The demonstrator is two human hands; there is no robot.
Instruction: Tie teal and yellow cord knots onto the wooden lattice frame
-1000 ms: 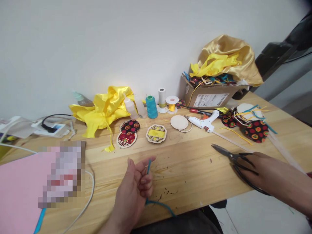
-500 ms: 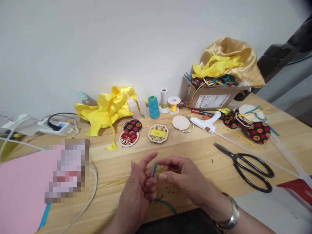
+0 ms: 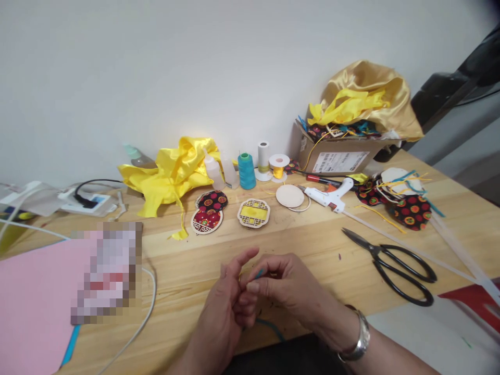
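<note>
My left hand (image 3: 228, 307) and my right hand (image 3: 287, 286) meet over the front of the wooden table (image 3: 312, 245). Both pinch a thin teal cord (image 3: 259, 272); its tip shows between the fingertips and its tail (image 3: 271, 329) trails off the table edge below. My right wrist wears a metal watch (image 3: 357, 341). Black scissors (image 3: 394, 263) lie on the table to the right, apart from both hands.
Behind the hands lie round wooden and patterned fabric ornaments (image 3: 207, 211), (image 3: 253, 213), a white glue gun (image 3: 330, 195), thread spools (image 3: 246, 171), yellow satin cloth (image 3: 172, 174) and a cardboard box (image 3: 338, 153) of fabric. Pink paper (image 3: 35, 302) and a white cable (image 3: 144, 312) are at the left.
My right hand let go of the scissors, left them on the table and came across to the cord held by my left hand. The fingers of both hands have now closed on the cord.
</note>
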